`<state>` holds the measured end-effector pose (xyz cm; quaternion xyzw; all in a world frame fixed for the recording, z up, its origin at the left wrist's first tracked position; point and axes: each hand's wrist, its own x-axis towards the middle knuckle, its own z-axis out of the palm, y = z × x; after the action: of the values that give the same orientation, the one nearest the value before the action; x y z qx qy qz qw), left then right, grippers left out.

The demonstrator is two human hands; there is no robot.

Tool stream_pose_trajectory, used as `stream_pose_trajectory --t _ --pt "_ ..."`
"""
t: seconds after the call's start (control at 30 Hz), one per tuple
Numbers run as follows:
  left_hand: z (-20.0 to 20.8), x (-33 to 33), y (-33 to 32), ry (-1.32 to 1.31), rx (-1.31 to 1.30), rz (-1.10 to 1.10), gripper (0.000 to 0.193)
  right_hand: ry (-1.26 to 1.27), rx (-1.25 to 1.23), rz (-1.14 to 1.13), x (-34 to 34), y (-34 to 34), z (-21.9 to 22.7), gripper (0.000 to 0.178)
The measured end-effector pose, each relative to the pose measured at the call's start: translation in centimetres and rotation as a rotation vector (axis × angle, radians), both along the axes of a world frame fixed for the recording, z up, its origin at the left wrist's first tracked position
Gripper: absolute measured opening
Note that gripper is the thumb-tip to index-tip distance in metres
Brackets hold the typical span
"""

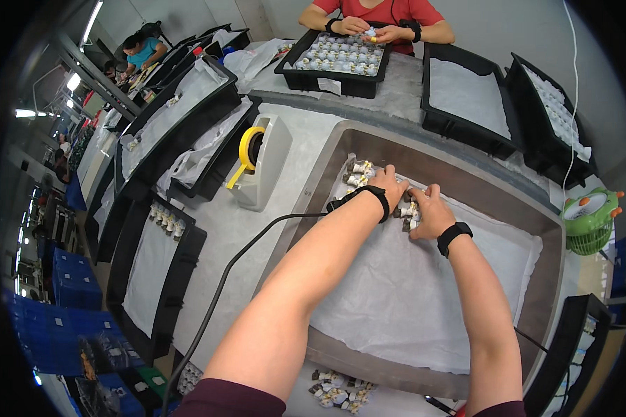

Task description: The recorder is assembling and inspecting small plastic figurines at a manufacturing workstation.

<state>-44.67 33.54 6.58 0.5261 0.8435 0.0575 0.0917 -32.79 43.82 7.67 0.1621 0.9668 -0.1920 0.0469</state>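
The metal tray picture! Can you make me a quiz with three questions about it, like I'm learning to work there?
1. Pick one. What colour is the tape roll in the pale holder?
A) red
B) yellow
C) blue

2. True or false? The left hand and the right hand are both by the small parts in the metal tray.

3. Fill the gap. The person on the far side wears a ____ shirt.

Key: 1. B, yellow. 2. True. 3. Red.
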Motion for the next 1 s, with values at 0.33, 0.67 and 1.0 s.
stream_pose_trajectory --t 0.33,0.67,1.0 --pt "1.2 1.2 -0.5 0.103 -0.139 -0.011 0.070 0.038 -0.022 -0.014 1.1 -0.8 0.4 0.072" --pt "18.7 8.8 -18.2 -0.217 0.524 -0.264 0.053 0.233 -0.411 0.158 17.5 -8.2 16.4 0.063" --pt "6.5 25.8 -36.5 -0.649 -0.069 0.223 0.063 -0.277 -0.368 -0.046 31.8 -20.2 6.4 0.068"
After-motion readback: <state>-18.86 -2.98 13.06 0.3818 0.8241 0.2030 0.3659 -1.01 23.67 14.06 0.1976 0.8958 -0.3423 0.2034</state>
